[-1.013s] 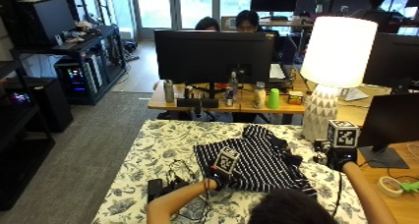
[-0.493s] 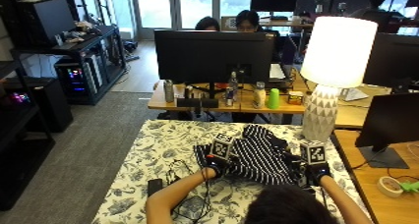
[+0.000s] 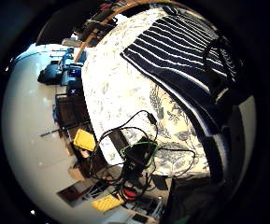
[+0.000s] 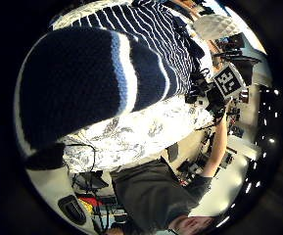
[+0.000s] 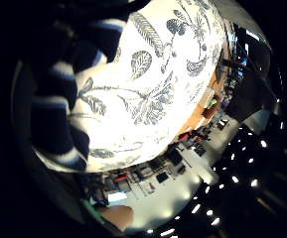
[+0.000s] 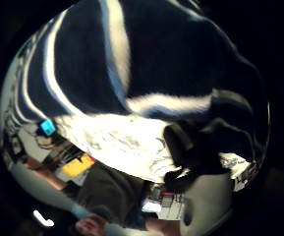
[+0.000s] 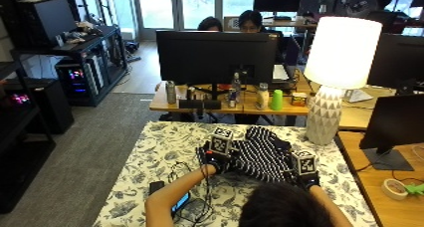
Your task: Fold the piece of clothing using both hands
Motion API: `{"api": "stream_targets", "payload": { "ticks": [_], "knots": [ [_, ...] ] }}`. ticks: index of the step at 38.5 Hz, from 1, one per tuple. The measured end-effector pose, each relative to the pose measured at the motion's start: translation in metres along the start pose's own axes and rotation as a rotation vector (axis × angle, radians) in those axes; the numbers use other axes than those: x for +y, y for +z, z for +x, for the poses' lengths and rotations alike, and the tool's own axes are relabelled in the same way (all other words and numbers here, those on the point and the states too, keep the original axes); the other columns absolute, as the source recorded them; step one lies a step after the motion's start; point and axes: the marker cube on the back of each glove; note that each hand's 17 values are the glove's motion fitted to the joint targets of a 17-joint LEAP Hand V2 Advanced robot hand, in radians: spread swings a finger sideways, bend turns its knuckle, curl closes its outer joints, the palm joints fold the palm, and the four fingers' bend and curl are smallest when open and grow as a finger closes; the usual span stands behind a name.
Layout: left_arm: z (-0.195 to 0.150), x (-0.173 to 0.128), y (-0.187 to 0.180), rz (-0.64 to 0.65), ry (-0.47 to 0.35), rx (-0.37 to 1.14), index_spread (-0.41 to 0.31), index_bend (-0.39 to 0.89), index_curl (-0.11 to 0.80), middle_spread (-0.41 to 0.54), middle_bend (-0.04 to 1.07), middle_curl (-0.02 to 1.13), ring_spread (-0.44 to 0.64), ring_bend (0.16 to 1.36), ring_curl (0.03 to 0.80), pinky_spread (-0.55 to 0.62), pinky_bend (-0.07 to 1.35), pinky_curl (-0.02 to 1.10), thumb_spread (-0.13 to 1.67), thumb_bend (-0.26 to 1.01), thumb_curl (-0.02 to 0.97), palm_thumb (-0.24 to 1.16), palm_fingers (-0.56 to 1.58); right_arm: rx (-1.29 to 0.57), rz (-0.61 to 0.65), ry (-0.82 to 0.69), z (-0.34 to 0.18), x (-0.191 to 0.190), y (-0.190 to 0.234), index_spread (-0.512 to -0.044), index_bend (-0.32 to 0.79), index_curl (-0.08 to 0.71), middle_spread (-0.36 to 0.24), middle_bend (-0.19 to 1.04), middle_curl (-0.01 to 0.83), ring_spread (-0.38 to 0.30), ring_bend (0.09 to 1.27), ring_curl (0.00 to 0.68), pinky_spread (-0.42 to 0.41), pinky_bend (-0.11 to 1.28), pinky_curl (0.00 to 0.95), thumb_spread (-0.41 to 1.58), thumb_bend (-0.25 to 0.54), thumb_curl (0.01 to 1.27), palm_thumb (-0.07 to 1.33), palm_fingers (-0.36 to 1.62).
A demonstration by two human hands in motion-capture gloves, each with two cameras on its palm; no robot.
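A navy-and-white striped knit garment (image 7: 260,155) is laid on a table covered by a floral-print tablecloth (image 7: 159,152), directly in front of the person. The left hand (image 7: 215,161) is placed at the garment's left edge and the right hand (image 7: 303,176) at its right edge, with the striped fabric spanning between them. In the left thumb side palm view, a fold of the knit (image 4: 89,73) is bunched right against the palm, and the fingers appear to be curled round it. In the right thumb side palm view, striped cloth (image 6: 146,64) fills the space at the palm, and dark fingers (image 6: 190,142) are seen closed on its edge. A tangle of black cables (image 7: 189,207) is noted on the tablecloth beside the left forearm, well short of the fingers.
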Motion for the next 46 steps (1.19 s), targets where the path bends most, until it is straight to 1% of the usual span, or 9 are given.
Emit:
{"api": "stream_targets", "payload": {
  "ticks": [3, 5, 13, 17, 22, 32, 38, 41, 46],
  "knots": [
    [-0.001, 0.008, 0.000, -0.014, 0.001, 0.005, -0.159, 0.08, 0.201, -0.285, 0.42, 0.59, -0.33, 0.67, 0.445, -0.33, 0.49, 0.41, 1.63, 0.54, 0.336, 0.62, 1.06, -0.018, 0.004, -0.001, 0.002, -0.002, -0.002, -0.315, 0.24, 0.206, -0.054, 0.20, 0.382, 0.005, 0.47, 0.340, 0.138, 0.61, 0.351, 1.09, 0.041, 0.28, 0.67, 0.47],
    [-0.001, 0.014, 0.001, -0.022, 0.004, -0.001, -0.159, 0.08, 0.200, -0.286, 0.41, 0.59, -0.33, 0.67, 0.447, -0.33, 0.49, 0.41, 1.63, 0.55, 0.337, 0.61, 1.06, -0.044, -0.045, -0.044, 0.000, 0.001, -0.002, -0.317, 0.26, 0.225, -0.082, 0.19, 0.375, -0.042, 0.49, 0.335, 0.073, 0.60, 0.338, 1.12, 0.078, 0.30, 0.75, 0.63],
    [-0.003, 0.045, 0.023, -0.114, 0.079, -0.056, -0.158, 0.08, 0.196, -0.284, 0.40, 0.60, -0.33, 0.65, 0.448, -0.33, 0.48, 0.42, 1.62, 0.60, 0.343, 0.58, 1.06, -0.006, 0.019, 0.018, 0.016, 0.010, -0.017, -0.289, 0.11, 0.251, -0.149, 0.21, 0.394, -0.195, 0.60, 0.384, -0.218, 0.67, 0.362, 1.16, 0.177, 0.34, 0.97, 1.16],
    [-0.007, 0.052, 0.033, -0.128, 0.087, -0.057, -0.158, 0.09, 0.197, -0.287, 0.39, 0.60, -0.33, 0.62, 0.445, -0.33, 0.47, 0.42, 1.62, 0.62, 0.345, 0.57, 1.06, -0.034, 0.016, -0.009, 0.027, -0.002, -0.018, -0.278, 0.12, 0.270, -0.162, 0.23, 0.414, -0.229, 0.62, 0.415, -0.277, 0.68, 0.387, 1.17, 0.186, 0.35, 1.02, 1.19],
    [-0.014, 0.069, 0.037, -0.128, 0.104, -0.037, -0.161, 0.10, 0.202, -0.291, 0.37, 0.60, -0.32, 0.60, 0.442, -0.32, 0.45, 0.42, 1.62, 0.64, 0.347, 0.55, 1.04, -0.063, -0.104, -0.094, 0.047, -0.025, -0.012, -0.273, 0.12, 0.277, -0.180, 0.25, 0.430, -0.244, 0.62, 0.427, -0.306, 0.67, 0.395, 1.17, 0.176, 0.35, 1.04, 1.22],
    [-0.017, 0.127, 0.040, -0.218, 0.192, -0.040, -0.181, 0.13, 0.233, -0.292, 0.33, 0.60, -0.32, 0.55, 0.433, -0.30, 0.39, 0.41, 1.60, 0.66, 0.337, 0.47, 1.07, -0.026, -0.393, -0.135, 0.038, 0.020, -0.033, -0.265, 0.12, 0.290, -0.192, 0.27, 0.451, -0.253, 0.62, 0.431, -0.317, 0.67, 0.403, 0.99, 0.050, 0.39, 0.97, 1.22],
    [-0.031, 0.136, 0.022, -0.128, 0.157, -0.005, -0.196, 0.15, 0.260, -0.296, 0.33, 0.60, -0.32, 0.51, 0.425, -0.28, 0.31, 0.40, 1.60, 0.67, 0.331, 0.44, 1.05, -0.002, -0.539, -0.177, 0.023, 0.038, -0.043, -0.265, 0.13, 0.297, -0.195, 0.27, 0.456, -0.254, 0.60, 0.432, -0.317, 0.65, 0.406, 0.84, -0.007, 0.45, 0.97, 1.20],
    [-0.037, 0.138, 0.007, -0.089, 0.126, 0.012, -0.200, 0.17, 0.279, -0.301, 0.35, 0.61, -0.32, 0.47, 0.418, -0.27, 0.27, 0.39, 1.60, 0.67, 0.330, 0.42, 1.07, 0.006, -0.486, -0.161, 0.021, 0.032, -0.059, -0.267, 0.13, 0.301, -0.196, 0.27, 0.460, -0.253, 0.60, 0.433, -0.314, 0.65, 0.407, 0.79, -0.017, 0.48, 0.98, 1.20],
    [-0.052, 0.106, -0.008, -0.011, 0.077, 0.008, -0.219, 0.19, 0.313, -0.306, 0.37, 0.62, -0.32, 0.44, 0.415, -0.26, 0.21, 0.38, 1.59, 0.68, 0.332, 0.40, 1.11, 0.011, -0.242, -0.077, 0.024, 0.015, -0.113, -0.269, 0.13, 0.305, -0.193, 0.27, 0.466, -0.244, 0.60, 0.437, -0.306, 0.64, 0.411, 0.73, -0.024, 0.51, 0.98, 1.20]
  ]
}}
